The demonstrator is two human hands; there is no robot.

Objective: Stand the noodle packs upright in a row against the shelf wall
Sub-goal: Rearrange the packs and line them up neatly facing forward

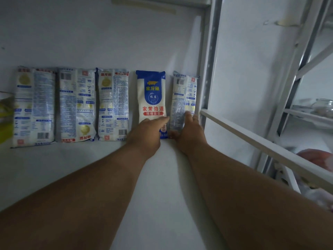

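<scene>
My right hand curls round the last noodle pack; left hand, fingers straight, steadies the blue-front pack. Best to keep both flush against the shelf wall.

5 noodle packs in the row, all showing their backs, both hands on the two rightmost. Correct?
Not quite. The head view shows five packs, but the fourth pack faces front, its blue logo panel showing; only the other four show their backs. The left hand is on that fourth pack and the right hand on the rightmost pack.
</scene>
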